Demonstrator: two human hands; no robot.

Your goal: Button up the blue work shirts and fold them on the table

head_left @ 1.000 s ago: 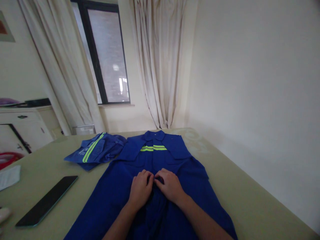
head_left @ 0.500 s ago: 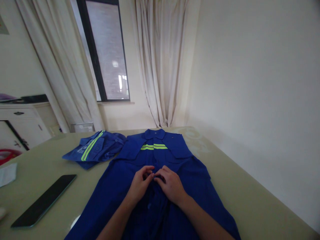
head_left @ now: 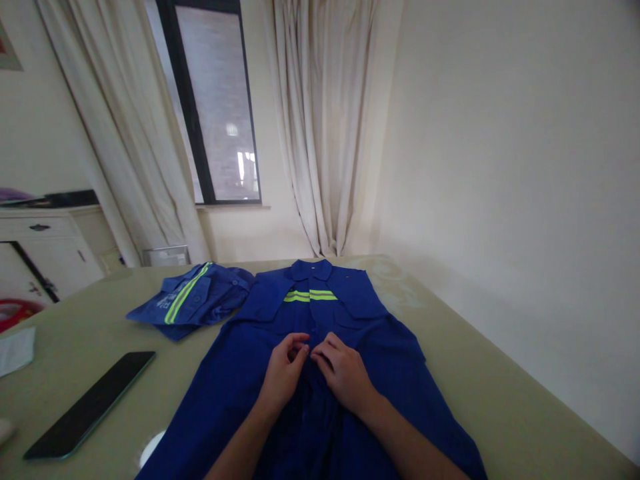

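Note:
A dark blue work jacket [head_left: 395,373] with yellow-green reflective stripes lies spread out, its collar at the far end. My left hand [head_left: 285,368] is closed at the middle of the front, thumb and fingers pinching the cloth at the opening. Just to its right, my right hand [head_left: 344,375] pinches the same front edge. Only a small gap separates the two sets of fingertips. Whatever small piece of the edge lies between them, such as a button, is too small to make out. Both forearms rest low over the jacket's lower part, which is bunched between them.
A folded blue garment [head_left: 193,297] with reflective stripes lies left of the jacket on the table [head_left: 500,400]. Nearer, a dark flat slab [head_left: 93,403] and a white round thing [head_left: 151,448] lie at the left. The wall [head_left: 525,200] borders the table's right side.
The fingertips of both hands have drawn slightly apart at the front edge. The view has shifted a little; the jacket and the folded garment lie as before.

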